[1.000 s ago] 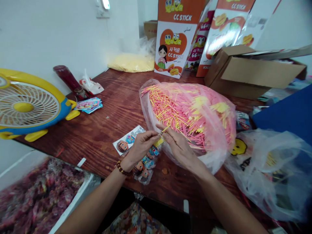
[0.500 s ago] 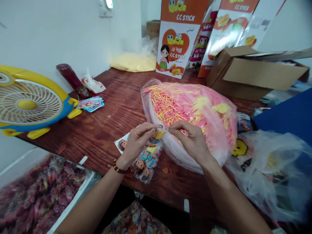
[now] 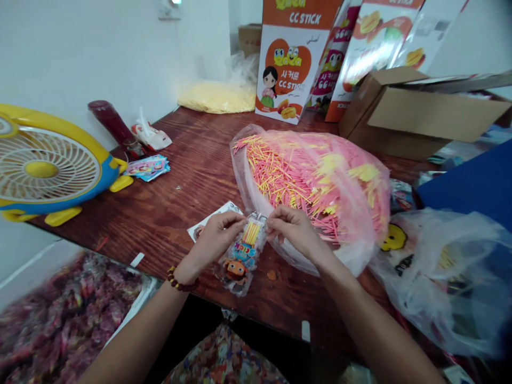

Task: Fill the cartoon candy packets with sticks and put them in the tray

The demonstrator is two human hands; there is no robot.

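Observation:
A clear plastic packet (image 3: 240, 261) with a printed cartoon figure lies tilted over the near part of the table. Several yellow and pink sticks (image 3: 251, 233) show inside its upper part. My left hand (image 3: 216, 237) is closed in a pinch at the packet's top left edge. At the top right corner, my right hand (image 3: 294, 229) pinches the same packet between thumb and forefinger. A white printed sheet (image 3: 214, 216) lies partly beneath my left hand. Just beyond my right hand, a large clear bag (image 3: 248, 165) is full of loose pink and yellow sticks (image 3: 280, 176).
A yellow and blue fan (image 3: 48, 165), a dark red bottle (image 3: 110, 122), a tissue pack (image 3: 150, 136) and small printed cards (image 3: 148, 167) stand or lie left. Behind are CC Stick boxes (image 3: 288, 58) and an open carton (image 3: 424, 117). A tub of wrapped items (image 3: 80, 304) sits below left.
Both hands have shifted slightly left, and the packet's top now lies away from the bag's edge. More of the sticks inside the packet shows. The view has shifted a little.

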